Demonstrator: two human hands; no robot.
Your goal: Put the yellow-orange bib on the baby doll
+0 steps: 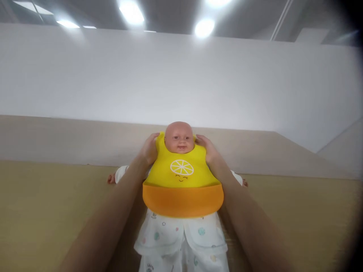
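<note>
A baby doll [179, 134] in white printed clothes [166, 234] faces me, its arms spread out to both sides. Over its chest lies a yellow bib [159, 172] with a lemon-slice print and an orange catch pocket [183, 200]. My left hand [150, 148] grips the bib's neck strap on the left of the doll's head. On the other side, my right hand [205, 144] is closed round the opposite strap, near the doll's ear. The strap ends and several of my fingertips are hidden behind the doll's neck.
Beneath the doll is a tan wooden surface [51, 211]. A beige strip [65, 139] runs behind it, below a white wall [113, 79]. Bright ceiling lights [132, 13] show at the top.
</note>
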